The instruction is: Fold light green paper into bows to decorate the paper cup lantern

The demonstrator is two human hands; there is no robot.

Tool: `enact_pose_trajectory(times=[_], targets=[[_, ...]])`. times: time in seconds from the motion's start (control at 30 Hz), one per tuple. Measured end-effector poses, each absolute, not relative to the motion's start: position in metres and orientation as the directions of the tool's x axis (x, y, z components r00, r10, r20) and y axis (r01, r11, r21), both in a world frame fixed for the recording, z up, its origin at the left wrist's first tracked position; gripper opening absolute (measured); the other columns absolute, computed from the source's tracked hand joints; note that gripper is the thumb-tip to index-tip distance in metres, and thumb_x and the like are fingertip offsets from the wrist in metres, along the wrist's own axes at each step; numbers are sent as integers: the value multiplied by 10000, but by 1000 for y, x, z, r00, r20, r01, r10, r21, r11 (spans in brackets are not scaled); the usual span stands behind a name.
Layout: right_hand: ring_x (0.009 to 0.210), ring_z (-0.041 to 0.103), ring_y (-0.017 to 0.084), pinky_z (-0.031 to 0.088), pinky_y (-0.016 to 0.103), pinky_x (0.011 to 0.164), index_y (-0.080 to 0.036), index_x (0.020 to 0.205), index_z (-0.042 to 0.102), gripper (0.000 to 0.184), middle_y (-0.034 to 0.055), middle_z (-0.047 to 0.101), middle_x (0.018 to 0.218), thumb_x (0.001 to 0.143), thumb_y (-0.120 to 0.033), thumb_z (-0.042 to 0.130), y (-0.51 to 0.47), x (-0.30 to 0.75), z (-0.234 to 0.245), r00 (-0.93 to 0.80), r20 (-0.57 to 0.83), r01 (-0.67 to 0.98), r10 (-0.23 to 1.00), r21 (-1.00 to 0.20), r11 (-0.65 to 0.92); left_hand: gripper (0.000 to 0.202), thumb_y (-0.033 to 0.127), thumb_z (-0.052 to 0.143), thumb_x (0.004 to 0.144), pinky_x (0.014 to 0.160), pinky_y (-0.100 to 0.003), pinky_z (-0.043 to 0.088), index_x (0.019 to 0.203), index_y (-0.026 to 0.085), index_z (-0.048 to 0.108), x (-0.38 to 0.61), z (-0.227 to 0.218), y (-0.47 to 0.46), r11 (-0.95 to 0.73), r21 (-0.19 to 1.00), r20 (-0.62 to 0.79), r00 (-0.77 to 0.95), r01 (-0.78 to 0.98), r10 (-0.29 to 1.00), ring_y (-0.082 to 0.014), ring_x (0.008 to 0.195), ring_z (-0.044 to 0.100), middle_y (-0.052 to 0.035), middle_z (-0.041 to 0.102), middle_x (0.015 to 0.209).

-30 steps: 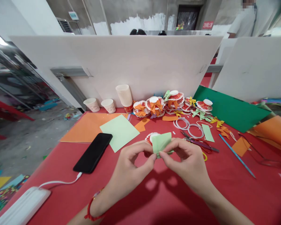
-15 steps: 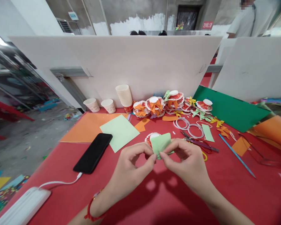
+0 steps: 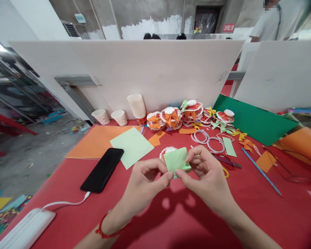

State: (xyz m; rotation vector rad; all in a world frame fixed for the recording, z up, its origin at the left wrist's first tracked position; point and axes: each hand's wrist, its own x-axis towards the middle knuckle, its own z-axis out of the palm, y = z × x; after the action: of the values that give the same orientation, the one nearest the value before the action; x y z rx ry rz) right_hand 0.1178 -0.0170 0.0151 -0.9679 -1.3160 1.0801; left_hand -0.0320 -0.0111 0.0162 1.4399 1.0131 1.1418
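Observation:
A small piece of light green paper, partly folded along its lower edge, is held up above the red table. My left hand, with a red cord bracelet at the wrist, pinches its lower left side between thumb and fingers. On the other side, my right hand has its thumb on the lower fold and its index finger by the right edge. Just behind the paper lies a red and white fluted paper piece, partly hidden. Scissors lie beyond my right hand, partly covered by it.
A larger green sheet overlaps an orange sheet. A black phone is cabled to a white power bank. Paper cups and decorated fluted-paper crafts line the white partition. A blue pencil-like stick lies right.
The green paper has turned slightly and shows a wider face. My right index finger has lifted from the lower fold toward the upper right edge; the left hand keeps its pinch.

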Motion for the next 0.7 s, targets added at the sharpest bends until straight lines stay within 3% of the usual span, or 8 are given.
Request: enact_pose_trajectory(times=[0.27,0.53,0.7], targets=[[537,548,69,461,181,519,-222,748,448,219,-76,507,628,723,-168,658,-14,121,13,-78,216,-146,973,-968,204,209,176,639,652,430,-192,356,480,170,521,-34,16,-11,-130,992,128,138,2,982,-77,429,429,36,513,440],[622,667,130,535,251,607,-246,839,462,271,-45,673,671,711,-225,700,-12,123,12,-97,156,-207,983,-969,133,218,114,604,661,440,-196,356,473,171,511,-33,22,-12,-269,962,260,131,54,957,-81,449,434,33,529,461],[530,609,84,509,207,553,-234,775,463,265,-88,603,578,692,-172,707,-16,124,15,-76,168,-249,983,-958,145,224,119,628,648,429,-194,367,471,174,503,-35,17,-11,-214,977,214,141,-14,967,-85,438,458,30,534,459]])
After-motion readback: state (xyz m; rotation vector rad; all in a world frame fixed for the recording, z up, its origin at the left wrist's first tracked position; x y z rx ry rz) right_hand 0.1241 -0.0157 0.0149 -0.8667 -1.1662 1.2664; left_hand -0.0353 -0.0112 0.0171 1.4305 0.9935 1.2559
